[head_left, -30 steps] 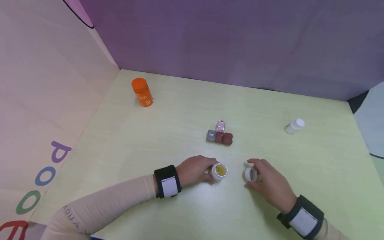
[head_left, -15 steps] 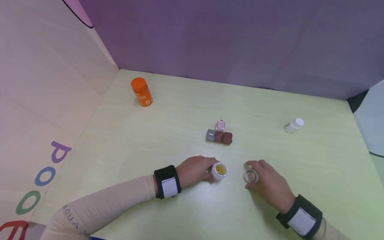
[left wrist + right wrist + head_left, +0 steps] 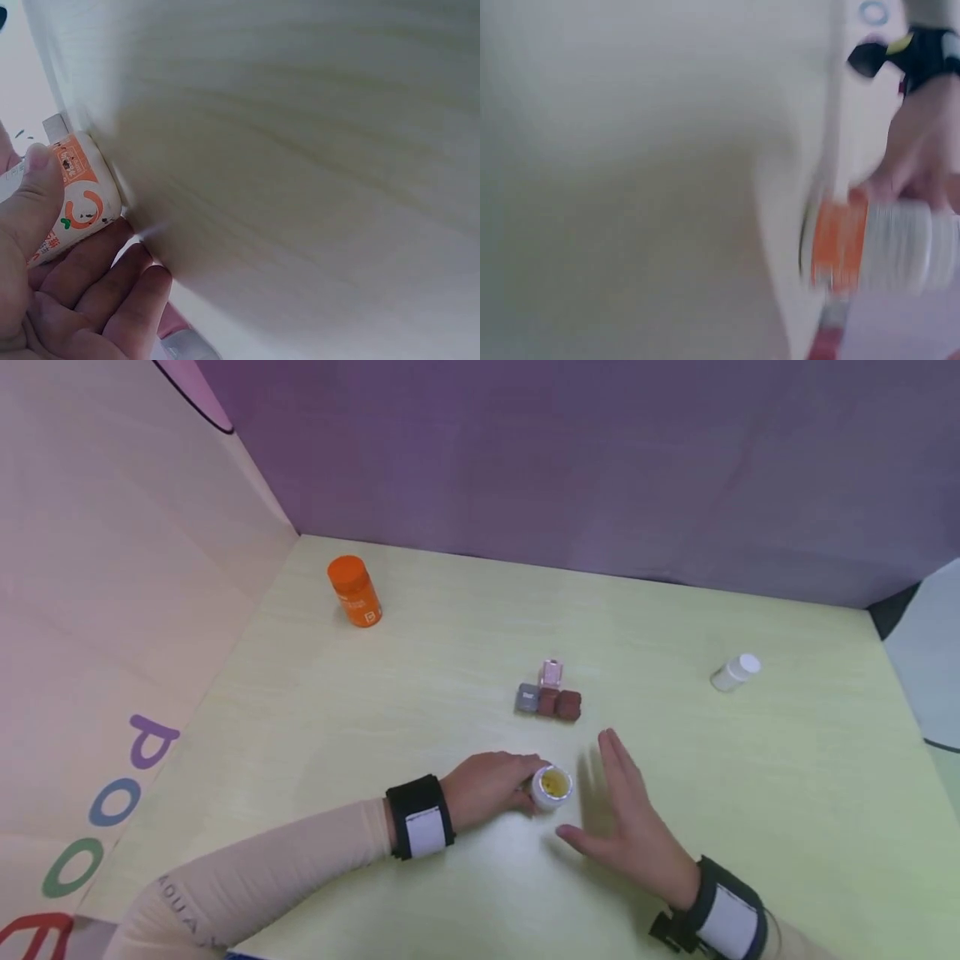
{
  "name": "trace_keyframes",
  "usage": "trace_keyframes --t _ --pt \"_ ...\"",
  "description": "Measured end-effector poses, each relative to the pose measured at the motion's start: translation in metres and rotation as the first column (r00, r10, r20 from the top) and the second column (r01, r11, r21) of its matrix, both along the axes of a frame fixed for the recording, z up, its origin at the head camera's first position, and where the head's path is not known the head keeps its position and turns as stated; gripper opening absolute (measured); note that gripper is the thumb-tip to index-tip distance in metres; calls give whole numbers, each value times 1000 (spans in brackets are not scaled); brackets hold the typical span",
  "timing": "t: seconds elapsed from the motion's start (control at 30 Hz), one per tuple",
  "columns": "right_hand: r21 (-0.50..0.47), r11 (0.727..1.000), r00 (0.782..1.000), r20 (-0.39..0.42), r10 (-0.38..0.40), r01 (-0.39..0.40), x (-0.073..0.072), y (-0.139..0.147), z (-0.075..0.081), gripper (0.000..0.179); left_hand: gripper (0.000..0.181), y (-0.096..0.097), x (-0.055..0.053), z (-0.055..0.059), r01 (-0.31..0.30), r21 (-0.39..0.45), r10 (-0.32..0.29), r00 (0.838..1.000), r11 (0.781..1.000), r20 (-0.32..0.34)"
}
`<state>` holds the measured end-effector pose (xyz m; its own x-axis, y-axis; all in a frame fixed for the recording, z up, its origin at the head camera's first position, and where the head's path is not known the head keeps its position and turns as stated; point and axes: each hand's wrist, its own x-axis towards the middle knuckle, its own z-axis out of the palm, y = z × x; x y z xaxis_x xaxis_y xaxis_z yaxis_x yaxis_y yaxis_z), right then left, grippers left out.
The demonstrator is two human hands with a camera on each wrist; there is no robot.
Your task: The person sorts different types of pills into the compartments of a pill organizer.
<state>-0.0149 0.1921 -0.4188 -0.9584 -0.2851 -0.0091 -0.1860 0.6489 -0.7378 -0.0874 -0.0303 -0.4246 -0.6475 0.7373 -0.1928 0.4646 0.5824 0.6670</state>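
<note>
My left hand (image 3: 483, 787) holds a small white bottle (image 3: 545, 802) upright on the table, its mouth uncovered and something yellow inside. An orange and white label shows on this bottle (image 3: 84, 196) in the left wrist view, with the thumb on one side and fingers on the other. To the right of it, my right hand (image 3: 633, 831) is spread, thumb and fingers straight and apart, holding nothing visible. The white cap seen earlier is out of sight; I cannot tell whether the right hand covers it.
Beyond the hands lie small wrapped pieces: one pink (image 3: 551, 673), one grey (image 3: 527, 698) and two brown (image 3: 568, 706). An orange jar (image 3: 356, 593) stands at the back left, a small white bottle (image 3: 735, 673) at the right. A purple panel (image 3: 555, 460) borders the table's back.
My right hand held the white cap, turned it over, and is now opened out and closer to the bottle, without the cap in view. The left hand and bottle stay nearly still.
</note>
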Motion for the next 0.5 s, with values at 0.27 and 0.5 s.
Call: trace_keyframes --t 0.27,0.5 --pt "-180 983 990 142 3 23 10 -22 -15 104 37 1 -1 -2 25 -9 -25 1000 1000 -13" --pt "-212 977 991 134 -1 30 13 -32 -23 99 38 1 -2 -1 52 -36 -54 996 998 -68"
